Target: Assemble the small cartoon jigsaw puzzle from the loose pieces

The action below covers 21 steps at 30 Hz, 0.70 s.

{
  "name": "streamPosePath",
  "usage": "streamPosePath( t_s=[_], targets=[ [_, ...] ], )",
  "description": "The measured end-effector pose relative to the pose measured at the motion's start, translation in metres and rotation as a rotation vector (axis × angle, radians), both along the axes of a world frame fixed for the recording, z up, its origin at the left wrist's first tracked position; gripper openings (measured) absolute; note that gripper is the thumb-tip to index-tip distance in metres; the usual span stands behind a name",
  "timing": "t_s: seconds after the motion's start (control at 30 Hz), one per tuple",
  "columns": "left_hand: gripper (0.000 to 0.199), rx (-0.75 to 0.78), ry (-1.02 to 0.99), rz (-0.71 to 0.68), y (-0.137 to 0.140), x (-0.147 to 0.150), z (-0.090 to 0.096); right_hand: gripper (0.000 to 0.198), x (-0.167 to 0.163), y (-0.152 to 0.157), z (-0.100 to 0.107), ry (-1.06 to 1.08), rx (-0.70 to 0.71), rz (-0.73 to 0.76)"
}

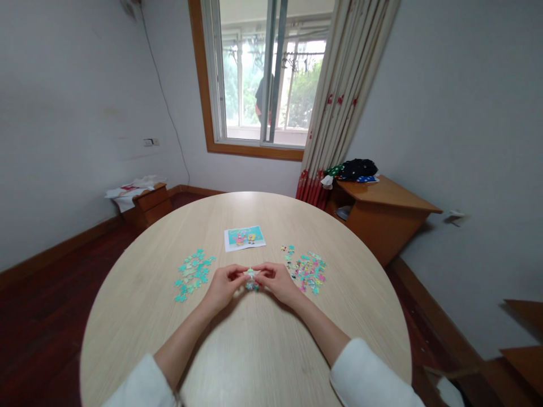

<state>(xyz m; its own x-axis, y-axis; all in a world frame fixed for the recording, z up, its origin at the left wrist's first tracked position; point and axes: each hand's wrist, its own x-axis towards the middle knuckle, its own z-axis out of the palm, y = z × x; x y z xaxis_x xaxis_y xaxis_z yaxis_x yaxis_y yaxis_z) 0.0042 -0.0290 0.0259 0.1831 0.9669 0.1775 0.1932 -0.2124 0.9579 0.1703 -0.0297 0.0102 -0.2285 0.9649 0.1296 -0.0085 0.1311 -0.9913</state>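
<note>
My left hand (pixel 227 285) and my right hand (pixel 275 281) meet over the middle of the round table. Between their fingertips are small jigsaw puzzle pieces (pixel 251 275), pale green and white, pinched from both sides; the fingers partly hide them. Just below the fingers, more teal and white pieces (pixel 252 286) show close to the tabletop. To the left of my left hand lies a loose spread of teal and pale green puzzle pieces (pixel 193 274). Right of my right hand is a pile of pink, yellow and teal pieces (pixel 311 271).
A picture card (pixel 245 238) with cartoon figures lies beyond my hands on the wooden table (pixel 254 362). A desk (pixel 386 195) with cloths stands at the back right, by a curtain (pixel 339 85). A small cabinet (pixel 150 203) is at the left wall. A person (pixel 263 99) shows through the window.
</note>
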Motion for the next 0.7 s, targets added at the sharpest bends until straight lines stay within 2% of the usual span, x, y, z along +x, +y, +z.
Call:
streamPosePath(
  t_s=[0.7],
  targets=[
    [0.033,-0.005,-0.023,-0.016,0.0009,-0.0004,-0.0035,0.032,-0.0012,-0.0012,0.001,0.011,-0.008,-0.02]
  ],
)
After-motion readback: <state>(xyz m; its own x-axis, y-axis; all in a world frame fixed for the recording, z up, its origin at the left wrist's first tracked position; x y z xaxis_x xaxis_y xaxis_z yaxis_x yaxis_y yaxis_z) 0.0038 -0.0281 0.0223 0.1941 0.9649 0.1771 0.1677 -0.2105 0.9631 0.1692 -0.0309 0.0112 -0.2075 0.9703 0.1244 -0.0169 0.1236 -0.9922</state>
